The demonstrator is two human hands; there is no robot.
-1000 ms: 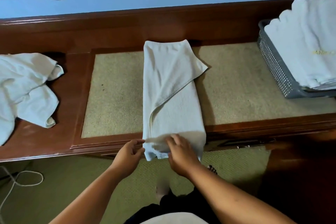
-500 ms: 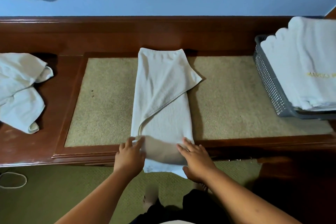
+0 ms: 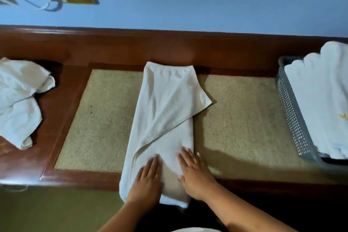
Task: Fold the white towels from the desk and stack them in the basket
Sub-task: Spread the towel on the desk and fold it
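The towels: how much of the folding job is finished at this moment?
Done: folded towels already stacked in the grey basket. In hand: left hand and right hand lie flat on the long half-folded towel on the desk. Left: the crumpled towels at the left.

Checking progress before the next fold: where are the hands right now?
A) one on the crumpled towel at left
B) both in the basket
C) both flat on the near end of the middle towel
C: the left hand and right hand lie palm-down on the middle towel at its near end.
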